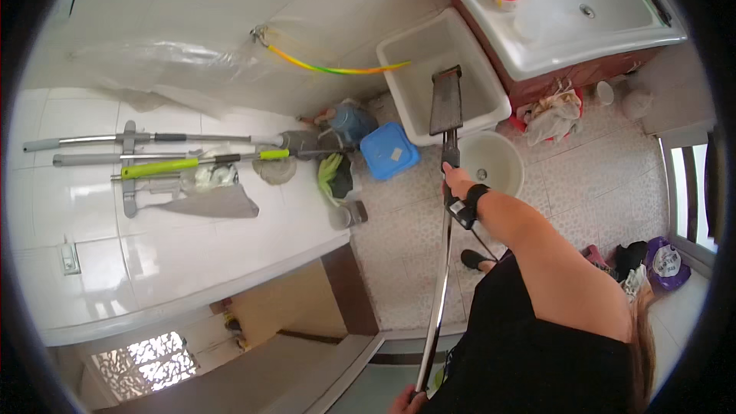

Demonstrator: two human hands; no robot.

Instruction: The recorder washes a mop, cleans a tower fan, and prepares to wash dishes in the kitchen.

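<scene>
Right hand's fingers are wrapped round the black collar of the mop, its flat grey head over the white plastic tub. Left hand grips the shiny pole's low end. I'd anchor low, steer up top. Floor tiles look patterned, hose slim, yellow-green.

Right hand: gripped the mop just below its flat grey head; a dark band circled the wrist.
Left hand: was wrapped around the pole's other end.
White tub: lay beneath the mop head, contact unclear; a yellow-green hose reached over it.
White bucket: stood beside the tub.
Blue lid: sat near the tub's other side.
</scene>
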